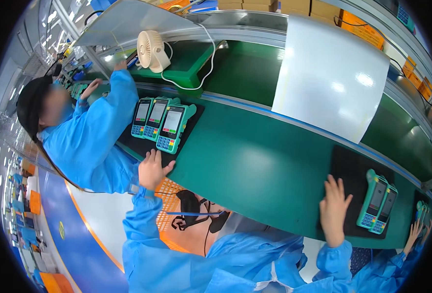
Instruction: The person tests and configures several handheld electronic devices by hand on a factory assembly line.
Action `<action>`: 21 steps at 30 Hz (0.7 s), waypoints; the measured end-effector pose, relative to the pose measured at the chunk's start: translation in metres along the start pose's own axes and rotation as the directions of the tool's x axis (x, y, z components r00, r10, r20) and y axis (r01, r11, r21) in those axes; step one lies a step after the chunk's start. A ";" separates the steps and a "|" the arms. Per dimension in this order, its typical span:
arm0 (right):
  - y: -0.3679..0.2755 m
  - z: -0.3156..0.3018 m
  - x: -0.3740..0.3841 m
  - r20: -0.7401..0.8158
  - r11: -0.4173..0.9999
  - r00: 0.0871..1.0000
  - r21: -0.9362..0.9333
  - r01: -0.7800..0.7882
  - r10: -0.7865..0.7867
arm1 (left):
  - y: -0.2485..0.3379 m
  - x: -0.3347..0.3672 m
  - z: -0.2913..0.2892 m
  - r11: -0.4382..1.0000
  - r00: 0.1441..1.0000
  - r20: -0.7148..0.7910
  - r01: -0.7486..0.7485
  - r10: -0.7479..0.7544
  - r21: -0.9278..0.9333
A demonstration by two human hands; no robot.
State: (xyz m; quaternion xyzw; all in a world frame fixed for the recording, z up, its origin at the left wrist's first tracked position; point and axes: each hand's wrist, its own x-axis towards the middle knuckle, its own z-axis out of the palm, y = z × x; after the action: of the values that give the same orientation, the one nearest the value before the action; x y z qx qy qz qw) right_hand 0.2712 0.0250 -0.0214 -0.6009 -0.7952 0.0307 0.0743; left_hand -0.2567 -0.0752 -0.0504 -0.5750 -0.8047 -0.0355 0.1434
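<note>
My left hand (152,169) rests at the near edge of the green table, fingers spread, just below a card payment terminal (171,128). That terminal is teal with a lit screen and a keypad, and two similar terminals (149,118) stand to its left on a black mat (192,118). Nothing shows in the hand. Far to the right, my right hand (334,207) lies flat and open at the left edge of another black mat (349,163). On that mat two more teal payment terminals (376,202) lie side by side, a little apart from my fingers.
A co-worker in a blue smock (91,134) works at the left; another person's hands (415,234) are at the far right. A cream fan (151,51) stands beyond the terminals. A white sheet (330,78) hangs over the rail. Below the table is an orange basket (169,195).
</note>
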 end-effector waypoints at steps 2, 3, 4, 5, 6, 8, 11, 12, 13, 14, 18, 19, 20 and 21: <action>0.037 -0.007 -0.007 -0.011 0.998 0.998 -0.005 -0.067 0.067 | -0.025 0.007 -0.004 0.907 0.884 -0.217 -0.378 0.413 0.185; 0.055 -0.010 -0.009 -0.007 0.993 0.993 0.005 -0.114 0.114 | -0.031 0.006 -0.004 0.884 0.871 -0.187 -0.414 0.453 0.215; 0.073 -0.013 -0.013 -0.004 0.987 0.987 0.005 -0.161 0.161 | -0.035 0.009 -0.005 0.859 0.851 -0.170 -0.456 0.497 0.232; 0.090 -0.015 -0.017 0.008 0.977 0.977 0.003 -0.213 0.213 | -0.037 0.012 -0.007 0.832 0.831 -0.136 -0.502 0.540 0.235; 0.106 -0.015 -0.021 -0.004 0.970 0.970 -0.005 -0.242 0.242 | -0.034 0.013 -0.008 0.804 0.797 -0.163 -0.533 0.582 0.264; 0.132 -0.014 -0.026 -0.026 0.945 0.947 -0.056 -0.322 0.321 | -0.019 0.021 -0.014 0.750 0.722 -0.208 -0.621 0.660 0.227; 0.154 0.000 -0.028 -0.137 0.923 0.931 -0.144 -0.356 0.338 | 0.031 0.031 -0.023 0.667 0.607 -0.293 -0.723 0.739 0.182; 0.156 0.006 -0.028 -0.182 0.909 0.928 -0.211 -0.359 0.325 | 0.053 0.028 -0.027 0.666 0.608 -0.288 -0.723 0.739 0.182; 0.159 0.009 -0.027 -0.189 0.908 0.923 -0.193 -0.371 0.337 | 0.077 0.024 -0.031 0.652 0.591 -0.332 -0.751 0.735 0.108; 0.160 0.011 -0.025 -0.216 0.917 0.923 -0.177 -0.357 0.318 | 0.101 0.019 -0.035 0.632 0.557 -0.369 -0.766 0.744 0.118; 0.141 0.010 -0.024 -0.370 0.988 0.919 -0.013 -0.154 0.139 | 0.195 -0.015 -0.057 0.506 0.407 -0.457 -0.855 0.791 0.114; 0.131 0.006 -0.026 -0.352 0.986 0.921 0.077 -0.146 0.164 | 0.219 -0.023 -0.063 0.481 0.342 -0.518 -0.862 0.784 0.158; 0.118 0.002 -0.029 -0.374 0.983 0.924 0.182 -0.011 0.079 | 0.242 -0.033 -0.069 0.443 0.310 -0.539 -0.887 0.783 0.134; 0.102 0.001 -0.032 -0.351 0.951 0.934 0.307 0.045 0.069 | 0.267 -0.043 -0.074 0.432 0.298 -0.606 -0.898 0.738 0.085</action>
State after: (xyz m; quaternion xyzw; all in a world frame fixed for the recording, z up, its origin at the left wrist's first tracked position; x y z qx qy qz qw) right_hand 0.3770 0.0222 -0.0387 -0.5820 -0.7500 0.0461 0.3108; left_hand 0.0197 -0.0408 -0.0203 -0.8802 -0.2958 -0.2325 0.2894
